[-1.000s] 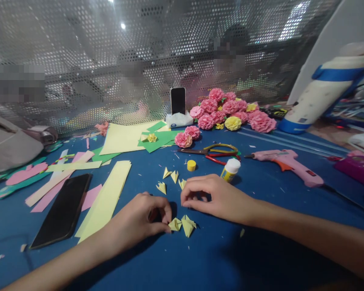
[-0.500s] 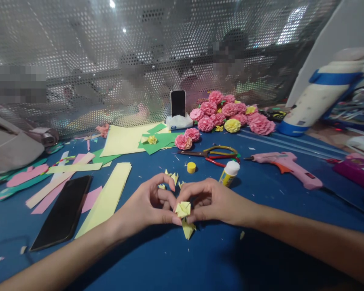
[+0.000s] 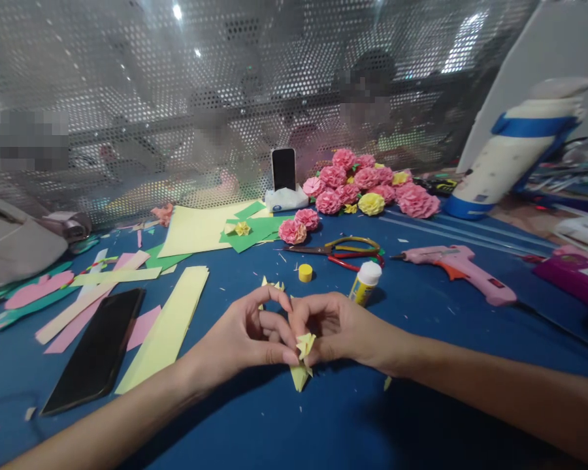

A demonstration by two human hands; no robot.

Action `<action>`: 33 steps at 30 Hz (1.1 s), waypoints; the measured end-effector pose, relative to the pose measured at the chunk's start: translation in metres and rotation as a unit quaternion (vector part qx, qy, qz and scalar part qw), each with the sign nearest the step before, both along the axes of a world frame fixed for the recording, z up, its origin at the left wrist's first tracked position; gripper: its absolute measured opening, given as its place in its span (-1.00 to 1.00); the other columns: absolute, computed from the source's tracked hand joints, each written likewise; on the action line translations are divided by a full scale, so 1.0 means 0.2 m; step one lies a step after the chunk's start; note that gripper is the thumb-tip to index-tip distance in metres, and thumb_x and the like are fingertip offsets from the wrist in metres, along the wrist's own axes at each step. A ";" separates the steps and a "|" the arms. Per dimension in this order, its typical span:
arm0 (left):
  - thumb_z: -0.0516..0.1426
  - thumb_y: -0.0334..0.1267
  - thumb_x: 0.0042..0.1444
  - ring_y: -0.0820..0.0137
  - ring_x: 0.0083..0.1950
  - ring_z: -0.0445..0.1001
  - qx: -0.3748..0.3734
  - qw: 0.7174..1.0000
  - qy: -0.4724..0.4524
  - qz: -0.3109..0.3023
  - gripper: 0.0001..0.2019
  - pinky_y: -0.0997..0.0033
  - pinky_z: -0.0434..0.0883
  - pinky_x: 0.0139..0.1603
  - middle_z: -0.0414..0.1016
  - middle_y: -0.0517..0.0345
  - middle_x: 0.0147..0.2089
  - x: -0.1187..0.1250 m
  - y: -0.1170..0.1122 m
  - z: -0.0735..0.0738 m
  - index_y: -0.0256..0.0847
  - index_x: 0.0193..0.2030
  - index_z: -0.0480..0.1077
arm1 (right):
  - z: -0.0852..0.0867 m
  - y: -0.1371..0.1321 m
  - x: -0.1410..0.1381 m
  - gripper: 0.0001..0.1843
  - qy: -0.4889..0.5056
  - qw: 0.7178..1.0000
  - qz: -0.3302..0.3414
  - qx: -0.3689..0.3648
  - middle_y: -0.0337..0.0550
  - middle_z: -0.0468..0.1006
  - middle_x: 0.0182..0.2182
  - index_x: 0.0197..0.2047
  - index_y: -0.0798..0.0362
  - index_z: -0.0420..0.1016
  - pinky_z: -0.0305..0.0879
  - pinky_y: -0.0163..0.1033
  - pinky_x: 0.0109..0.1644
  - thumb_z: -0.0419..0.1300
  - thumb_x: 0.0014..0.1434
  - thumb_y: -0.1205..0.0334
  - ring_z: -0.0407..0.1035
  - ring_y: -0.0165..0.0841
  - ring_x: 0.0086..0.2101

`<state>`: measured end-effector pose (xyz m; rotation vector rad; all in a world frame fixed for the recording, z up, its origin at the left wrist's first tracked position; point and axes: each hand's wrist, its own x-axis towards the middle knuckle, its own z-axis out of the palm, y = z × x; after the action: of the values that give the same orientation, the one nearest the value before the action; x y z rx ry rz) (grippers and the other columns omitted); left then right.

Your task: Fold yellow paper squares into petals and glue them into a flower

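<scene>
My left hand (image 3: 245, 336) and my right hand (image 3: 340, 326) meet just above the blue table (image 3: 323, 424), fingertips pinched together on a small folded yellow paper piece (image 3: 305, 344). Under it a second folded yellow piece (image 3: 298, 376) lies on the table, touching or hanging just below the first. A few more small yellow folded pieces (image 3: 274, 285) lie just beyond my left fingers. A glue stick (image 3: 365, 282) with its yellow cap (image 3: 305, 272) off stands just past my right hand.
Left of my arm lie a black phone (image 3: 95, 349), yellow paper strips (image 3: 169, 326) and pink strips. Farther back are scissors (image 3: 340, 248), a pink glue gun (image 3: 463, 264), green and yellow sheets (image 3: 200, 228), pink paper flowers (image 3: 367, 186), an upright phone (image 3: 283, 170) and a perforated screen.
My hands lifted a yellow folded piece off the table and came together on it; they now pinch it more tightly and lower, close over the second piece.
</scene>
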<state>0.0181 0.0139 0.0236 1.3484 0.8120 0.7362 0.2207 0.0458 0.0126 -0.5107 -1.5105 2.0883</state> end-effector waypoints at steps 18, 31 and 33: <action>0.36 -0.41 0.00 0.33 -0.10 0.47 0.251 0.932 0.260 -0.023 -0.74 0.39 0.36 -0.03 0.53 0.23 -0.13 0.00 -0.11 -0.07 -0.11 -0.17 0.47 | 0.00 0.04 0.04 -0.77 -0.010 0.999 0.026 0.032 -0.20 0.62 -0.44 -0.40 0.13 0.56 0.36 -0.34 -0.35 0.50 -0.03 0.22 0.46 -0.43 -0.44; 0.21 -0.36 0.17 0.42 -0.20 0.45 0.309 0.921 0.203 0.124 -0.90 0.45 0.39 -0.12 0.48 0.23 -0.22 -0.04 -0.07 0.00 -0.15 -0.20 0.37 | -0.01 0.08 0.05 -0.73 -0.022 0.996 -0.037 0.079 -0.26 0.50 -0.46 -0.42 0.13 0.56 0.21 -0.42 -0.48 0.48 0.04 0.12 0.35 -0.52 -0.52; 0.19 -0.39 0.18 0.40 -0.15 0.48 0.329 0.914 0.195 0.134 -0.89 0.41 0.40 -0.05 0.51 0.20 -0.16 -0.05 -0.08 0.00 -0.15 -0.18 0.38 | -0.01 0.08 0.05 -0.69 -0.020 0.995 -0.044 0.083 -0.27 0.48 -0.45 -0.41 0.13 0.54 0.15 -0.43 -0.51 0.48 0.03 0.08 0.33 -0.54 -0.52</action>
<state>0.0081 -0.0012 0.0237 2.0605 1.1385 1.0290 0.2312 0.0613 0.0114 -0.5503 -1.6367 1.8773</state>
